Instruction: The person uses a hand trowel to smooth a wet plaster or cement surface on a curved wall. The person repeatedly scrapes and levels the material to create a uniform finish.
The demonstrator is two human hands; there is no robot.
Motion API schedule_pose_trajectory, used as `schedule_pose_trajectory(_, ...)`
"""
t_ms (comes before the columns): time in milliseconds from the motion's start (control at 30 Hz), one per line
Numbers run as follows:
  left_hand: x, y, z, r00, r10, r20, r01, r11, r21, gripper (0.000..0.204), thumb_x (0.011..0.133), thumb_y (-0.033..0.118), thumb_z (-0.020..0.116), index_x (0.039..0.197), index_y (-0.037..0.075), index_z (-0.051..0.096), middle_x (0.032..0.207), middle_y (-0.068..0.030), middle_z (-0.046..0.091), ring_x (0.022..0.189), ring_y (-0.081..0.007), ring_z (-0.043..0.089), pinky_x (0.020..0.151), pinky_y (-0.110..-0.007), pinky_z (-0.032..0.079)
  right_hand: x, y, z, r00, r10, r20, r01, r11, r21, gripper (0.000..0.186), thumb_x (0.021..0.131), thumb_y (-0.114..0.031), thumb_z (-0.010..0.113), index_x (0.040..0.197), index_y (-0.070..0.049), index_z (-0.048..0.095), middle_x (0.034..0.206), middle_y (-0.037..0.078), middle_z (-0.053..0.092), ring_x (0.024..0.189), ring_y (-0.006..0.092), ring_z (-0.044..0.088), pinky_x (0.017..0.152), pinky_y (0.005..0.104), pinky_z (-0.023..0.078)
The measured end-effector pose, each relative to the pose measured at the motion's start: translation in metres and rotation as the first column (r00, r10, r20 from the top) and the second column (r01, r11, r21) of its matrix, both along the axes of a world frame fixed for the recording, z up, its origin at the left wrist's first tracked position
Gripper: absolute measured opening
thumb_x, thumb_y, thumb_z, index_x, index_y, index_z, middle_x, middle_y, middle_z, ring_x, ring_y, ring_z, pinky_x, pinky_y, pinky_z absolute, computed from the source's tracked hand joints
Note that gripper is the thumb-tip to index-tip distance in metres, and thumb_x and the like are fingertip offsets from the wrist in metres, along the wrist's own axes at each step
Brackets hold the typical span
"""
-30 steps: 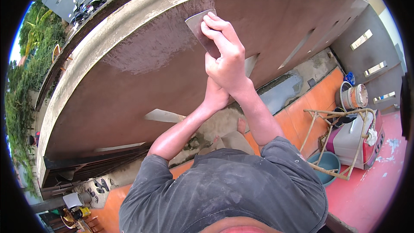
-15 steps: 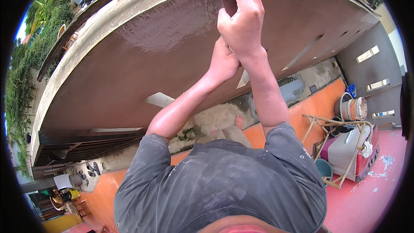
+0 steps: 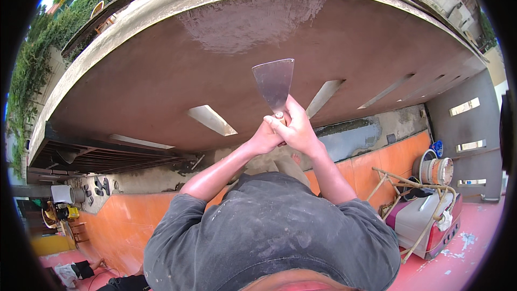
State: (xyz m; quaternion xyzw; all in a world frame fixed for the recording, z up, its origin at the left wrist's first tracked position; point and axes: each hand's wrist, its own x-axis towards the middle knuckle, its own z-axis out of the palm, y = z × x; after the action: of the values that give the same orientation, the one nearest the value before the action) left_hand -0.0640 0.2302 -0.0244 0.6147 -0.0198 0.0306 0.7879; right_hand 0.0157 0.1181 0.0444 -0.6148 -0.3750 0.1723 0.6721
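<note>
A wide-bladed scraper [image 3: 274, 82] points away from me, its flared metal blade raised in front of the wall. Both hands are closed around its handle, of which only the end by the blade shows. My left hand [image 3: 265, 138] wraps the handle low down. My right hand [image 3: 299, 132] grips beside and over it, with a finger stretched along the base of the blade. Beyond the blade stands a brown-grey wall [image 3: 151, 86] with slanted slots. A paler, wet-looking patch [image 3: 242, 24] lies near its top edge. The blade appears apart from the wall.
Orange tiles [image 3: 129, 218] cover the floor behind a wet concrete strip. At right stand a metal frame [image 3: 412, 183], a grey and red machine [image 3: 423, 218] and a stained bucket [image 3: 444, 171]. Dark slatted metalwork [image 3: 102, 164] is at left. Another person [image 3: 70, 274] shows at lower left.
Both hands have come down from the wall's top edge toward my chest, bringing the scraper along. Its whole blade now shows. My view has shifted somewhat.
</note>
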Motion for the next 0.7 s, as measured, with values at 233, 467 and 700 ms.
schedule_pose_trajectory(233, 0.04, -0.014, 0.016, 0.992, 0.019, 0.122, -0.039, 0.986, 0.164, 0.041, 0.098, 0.021, 0.066, 0.133, 0.002, 0.057, 0.117, -0.0084, 0.065, 0.111, -0.0156, 0.062, 0.095, -0.034, 0.052, 0.059, -0.04, 0.009, 0.999, -0.02, -0.025, 0.02, 0.999, 0.032, 0.027, 0.106, -0.01, 0.054, 0.128, 0.003, 0.059, 0.108, 0.014, 0.074, 0.099, 0.018, 0.071, 0.083, 0.029, 0.056)
schedule_pose_trajectory(467, 0.11, -0.05, 0.059, 0.897, 0.252, 0.363, -0.247, 0.967, -0.06, 0.055, 0.103, 0.045, 0.059, 0.137, 0.002, 0.051, 0.129, -0.0161, 0.063, 0.12, -0.023, 0.062, 0.097, -0.04, 0.054, 0.125, -0.098, 0.044, 0.974, 0.186, -0.127, -0.203, 0.97, -0.135, 0.034, 0.108, -0.014, 0.051, 0.138, 0.001, 0.05, 0.067, 0.0, 0.052, 0.051, 0.0067, 0.05, 0.047, 0.0228, 0.044)
schedule_pose_trajectory(700, 0.158, -0.081, 0.091, 0.9, 0.377, 0.217, -0.246, 0.853, -0.46, 0.039, 0.109, 0.04, 0.049, 0.115, 0.003, 0.059, 0.106, -0.0154, 0.07, 0.095, -0.0212, 0.07, 0.086, -0.037, 0.058, 0.172, -0.099, 0.029, 0.692, 0.575, -0.435, -0.575, 0.805, 0.149, 0.028, 0.105, -0.021, 0.054, 0.123, 0.0, 0.047, 0.071, 0.009, 0.05, 0.047, 0.0137, 0.048, 0.043, 0.0231, 0.042)
